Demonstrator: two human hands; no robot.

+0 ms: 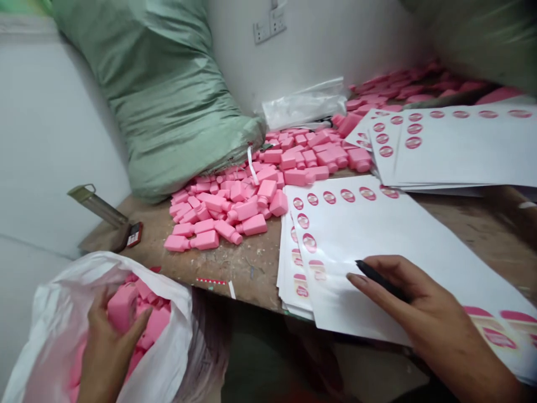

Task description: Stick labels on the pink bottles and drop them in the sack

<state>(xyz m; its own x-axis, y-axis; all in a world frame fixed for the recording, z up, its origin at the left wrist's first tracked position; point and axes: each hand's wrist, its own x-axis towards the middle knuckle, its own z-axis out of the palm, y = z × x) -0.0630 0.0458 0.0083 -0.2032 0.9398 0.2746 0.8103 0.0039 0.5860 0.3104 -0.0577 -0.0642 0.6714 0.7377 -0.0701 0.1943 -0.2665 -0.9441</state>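
Note:
My left hand (pixel 107 347) is inside the mouth of a white plastic bag (pixel 170 358), thumb and fingers spread around a pink bottle (pixel 122 307) that lies uppermost among other pink bottles. The thumb looks apart from that bottle. My right hand (pixel 423 313) grips a slim black pen-like tool (pixel 384 281) between thumb and fingers, its tip pointing left; its exact kind I cannot make out. Below this hand lies a white sheet of stickers (pixel 361 235), with pink oval labels along its far and left edges, on top of further sheets.
Loose pink bottles (pixel 235 207) are heaped on the brown table (pixel 251 274). A big green sack (pixel 176 106) leans behind them. More label sheets (pixel 470 151) lie at right, beside a clear plastic bag (pixel 306 103). A metal-coloured upright object (pixel 98 204) stands at the left corner.

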